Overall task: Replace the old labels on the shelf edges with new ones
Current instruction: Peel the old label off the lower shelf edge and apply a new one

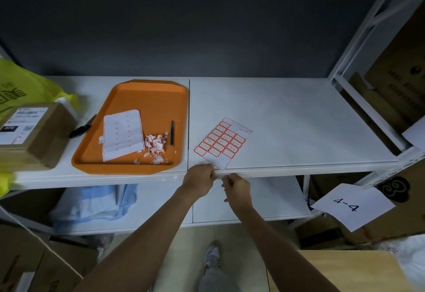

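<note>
A sheet of red-bordered labels [222,142] lies on the white shelf [299,130], near its front edge. Both hands meet at that shelf edge [287,172], just below the sheet. My left hand [199,180] has its fingers pinched against the edge. My right hand [236,188] is close beside it, fingertips also pinched at the edge. Something small and pale sits between the two sets of fingertips; whether it is a label is too small to tell. An orange tray [158,98] to the left holds a used label backing sheet [122,134] and a pile of torn label scraps [156,145].
A black pen [172,133] lies in the tray and a black knife [82,127] beside it. A cardboard parcel [32,135] and yellow bag [20,80] sit far left. A paper marked 4-4 [351,205] hangs at right, by cardboard boxes [400,80]. Blue cloth [96,202] lies on the lower shelf.
</note>
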A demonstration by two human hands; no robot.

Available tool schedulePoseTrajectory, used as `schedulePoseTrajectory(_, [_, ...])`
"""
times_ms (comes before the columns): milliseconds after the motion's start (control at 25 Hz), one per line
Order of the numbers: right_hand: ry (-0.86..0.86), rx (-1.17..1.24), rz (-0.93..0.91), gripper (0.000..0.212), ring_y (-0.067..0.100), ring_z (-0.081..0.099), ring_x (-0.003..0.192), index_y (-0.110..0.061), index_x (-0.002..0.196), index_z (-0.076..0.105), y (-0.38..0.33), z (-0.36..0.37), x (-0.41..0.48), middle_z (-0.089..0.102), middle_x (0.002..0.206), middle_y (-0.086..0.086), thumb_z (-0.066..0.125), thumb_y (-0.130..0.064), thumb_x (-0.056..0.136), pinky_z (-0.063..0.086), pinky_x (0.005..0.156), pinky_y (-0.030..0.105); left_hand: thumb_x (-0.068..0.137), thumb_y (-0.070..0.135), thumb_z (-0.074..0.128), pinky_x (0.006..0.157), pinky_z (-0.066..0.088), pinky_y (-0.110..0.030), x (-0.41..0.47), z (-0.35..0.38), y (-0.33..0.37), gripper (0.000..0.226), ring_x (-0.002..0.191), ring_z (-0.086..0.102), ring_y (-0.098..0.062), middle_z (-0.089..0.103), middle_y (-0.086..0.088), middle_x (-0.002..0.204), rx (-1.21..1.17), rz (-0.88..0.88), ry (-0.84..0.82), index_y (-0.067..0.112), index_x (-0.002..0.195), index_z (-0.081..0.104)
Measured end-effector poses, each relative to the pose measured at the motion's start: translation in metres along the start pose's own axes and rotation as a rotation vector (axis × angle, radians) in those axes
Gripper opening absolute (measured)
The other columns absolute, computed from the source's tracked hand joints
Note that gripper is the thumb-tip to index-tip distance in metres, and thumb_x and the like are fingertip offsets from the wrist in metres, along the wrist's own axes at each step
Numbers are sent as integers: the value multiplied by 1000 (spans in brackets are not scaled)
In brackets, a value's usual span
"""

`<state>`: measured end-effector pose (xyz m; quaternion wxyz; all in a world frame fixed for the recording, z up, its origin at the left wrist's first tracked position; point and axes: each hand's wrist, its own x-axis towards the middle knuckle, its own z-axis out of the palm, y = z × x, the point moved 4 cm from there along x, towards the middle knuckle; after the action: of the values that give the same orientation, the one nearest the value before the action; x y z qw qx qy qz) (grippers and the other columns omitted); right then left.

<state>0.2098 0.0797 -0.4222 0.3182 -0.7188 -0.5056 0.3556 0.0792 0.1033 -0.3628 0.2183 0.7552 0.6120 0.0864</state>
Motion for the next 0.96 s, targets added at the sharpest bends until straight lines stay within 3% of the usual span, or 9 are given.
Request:
schedulePoseTrajectory(240, [37, 118, 83, 16, 26, 67, 77, -8, 91, 64, -1, 6, -1, 69, 90, 14, 52, -18, 97, 62, 64, 39, 97, 23, 53, 91, 47, -24, 2, -1, 0, 14, 97, 61, -22, 65, -5, 110, -2, 3, -3, 13, 104, 60])
schedulePoseTrajectory(400, [18, -4, 7, 20, 20, 65, 71, -8, 90, 65, -1, 0, -2, 66, 81, 5, 52, -22, 97, 62, 70, 35, 97, 23, 53, 90, 47, -25, 1, 1, -1, 14, 96, 61, -23, 66, -5, 109, 1, 0, -12, 13, 104, 60])
schedulePoseTrajectory(680, [23, 156, 69, 18, 20, 66, 79, -3, 98, 67, -3, -4, -2, 70, 95, 12, 51, -11, 96, 57, 51, 21, 97, 23, 53, 91, 47, -25, 1, -2, 1, 14, 96, 62, -23, 66, -5, 108, -9, -9, -19, 13, 103, 60])
schedulePoseTrajectory(960, [8, 232, 104, 12, 28, 67, 84, -6, 97, 66, -10, -10, -2, 68, 92, 9, 57, -14, 94, 59, 60, 33, 97, 23, 53, 91, 48, -27, -1, -2, 1, 15, 96, 62, -24, 67, -5, 109, -11, -5, -21, 13, 105, 61])
